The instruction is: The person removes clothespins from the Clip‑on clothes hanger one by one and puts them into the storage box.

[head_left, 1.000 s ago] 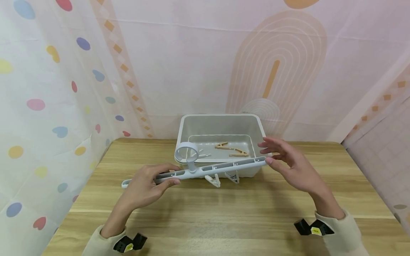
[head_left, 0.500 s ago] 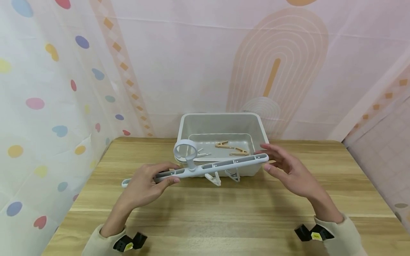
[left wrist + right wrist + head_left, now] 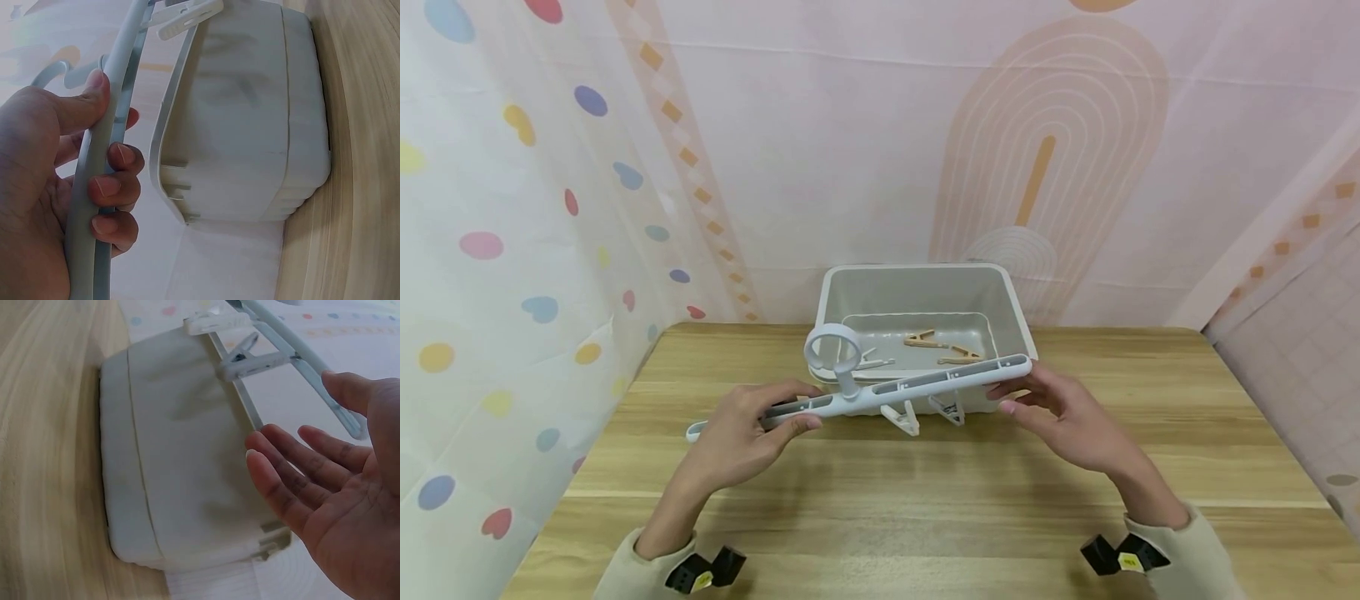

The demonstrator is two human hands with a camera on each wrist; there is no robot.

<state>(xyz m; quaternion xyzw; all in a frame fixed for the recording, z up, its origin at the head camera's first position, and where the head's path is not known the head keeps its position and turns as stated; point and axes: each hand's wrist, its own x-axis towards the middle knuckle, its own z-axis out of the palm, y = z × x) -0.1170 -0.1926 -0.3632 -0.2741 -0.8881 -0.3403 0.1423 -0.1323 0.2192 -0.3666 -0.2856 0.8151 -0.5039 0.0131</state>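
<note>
My left hand grips a pale grey-blue hanger bar with a round hook ring on top, fingers curled round it left of the ring. The bar slants up to the right, in front of and over the near rim of a grey bin. From its underside hang two white clothespins, one nearer the ring and another to its right; both show in the right wrist view as well. My right hand is beside the bar's right end, fingers spread and relaxed, holding nothing.
The grey plastic bin stands at the back of the wooden table, against a patterned cloth backdrop. Inside lie two tan clothespins and a white one.
My right hand has come off the bar's right end and moved down and left, beneath it. The bar's right end has risen slightly; my left hand keeps its grip.
</note>
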